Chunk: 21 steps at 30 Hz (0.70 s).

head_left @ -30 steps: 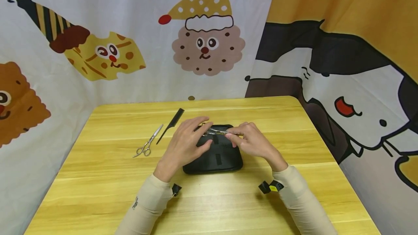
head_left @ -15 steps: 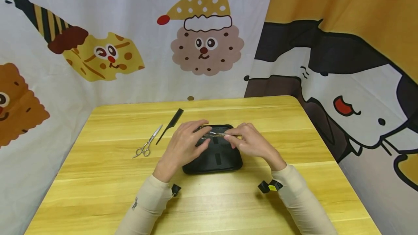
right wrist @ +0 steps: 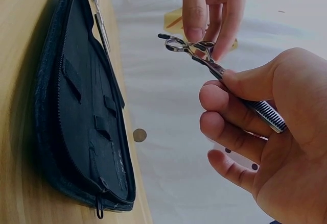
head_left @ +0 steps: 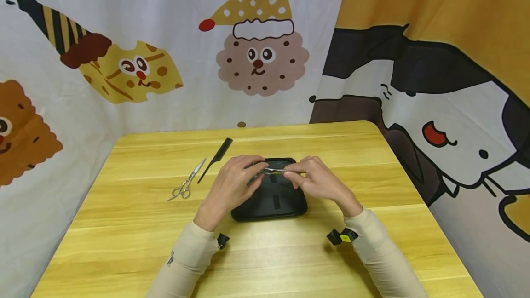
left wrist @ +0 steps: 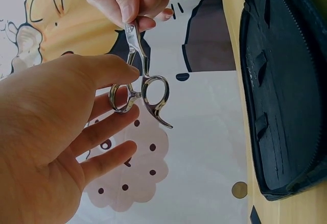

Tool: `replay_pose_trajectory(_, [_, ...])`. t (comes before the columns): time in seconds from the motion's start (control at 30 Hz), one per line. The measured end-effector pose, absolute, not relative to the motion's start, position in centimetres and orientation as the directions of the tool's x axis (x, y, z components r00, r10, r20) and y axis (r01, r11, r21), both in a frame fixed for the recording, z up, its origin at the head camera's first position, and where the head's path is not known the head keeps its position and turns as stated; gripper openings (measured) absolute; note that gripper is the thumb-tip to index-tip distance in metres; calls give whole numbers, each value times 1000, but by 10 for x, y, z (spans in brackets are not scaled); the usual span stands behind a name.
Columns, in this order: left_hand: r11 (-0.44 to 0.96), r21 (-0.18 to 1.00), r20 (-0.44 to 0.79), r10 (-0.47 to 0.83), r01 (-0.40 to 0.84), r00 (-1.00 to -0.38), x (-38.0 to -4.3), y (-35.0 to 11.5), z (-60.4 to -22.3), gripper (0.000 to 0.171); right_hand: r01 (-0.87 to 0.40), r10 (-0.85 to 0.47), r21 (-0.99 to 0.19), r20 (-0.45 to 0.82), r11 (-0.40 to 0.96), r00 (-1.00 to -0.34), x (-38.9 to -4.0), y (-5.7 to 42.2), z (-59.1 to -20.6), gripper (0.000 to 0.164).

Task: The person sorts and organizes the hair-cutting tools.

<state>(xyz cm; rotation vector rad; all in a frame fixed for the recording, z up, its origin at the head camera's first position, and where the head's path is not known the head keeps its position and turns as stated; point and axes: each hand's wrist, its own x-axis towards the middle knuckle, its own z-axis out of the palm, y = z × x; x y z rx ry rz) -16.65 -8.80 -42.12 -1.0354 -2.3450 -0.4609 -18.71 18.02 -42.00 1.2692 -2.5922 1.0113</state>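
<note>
My right hand (head_left: pixel 320 179) pinches a pair of silver thinning scissors (right wrist: pixel 269 115) between thumb and fingers, around the shank and blades. Its toothed blade shows in the right wrist view. My left hand (head_left: pixel 232 182) has its thumb and index finger at the finger rings (left wrist: pixel 156 90), pinching the handle end; its other fingers are spread loosely. Both hands hold the scissors above an open black zippered case (head_left: pixel 285 203). Elastic loops (right wrist: pixel 103 127) line the inside of the case, and no tool shows in them.
Left of the case, another pair of silver scissors (head_left: pixel 191 179) lies on the wooden table (head_left: pixel 124 233). A black tail comb (head_left: pixel 219 153) lies between those scissors and my left hand. A printed cloth curtain (head_left: pixel 165 114) hangs behind the table.
The left thumb and fingers have drawn together onto the finger rings of the thinning scissors. The right hand has barely moved, and the case, comb and other scissors stay put.
</note>
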Motion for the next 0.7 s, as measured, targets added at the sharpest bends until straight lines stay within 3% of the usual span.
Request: replay_pose_trajectory(0.7, [639, 140, 607, 548, 756, -575, -167, -86, -425, 31, -702, -668, -576, 328, 418, -668, -186, 180, -418, 27])
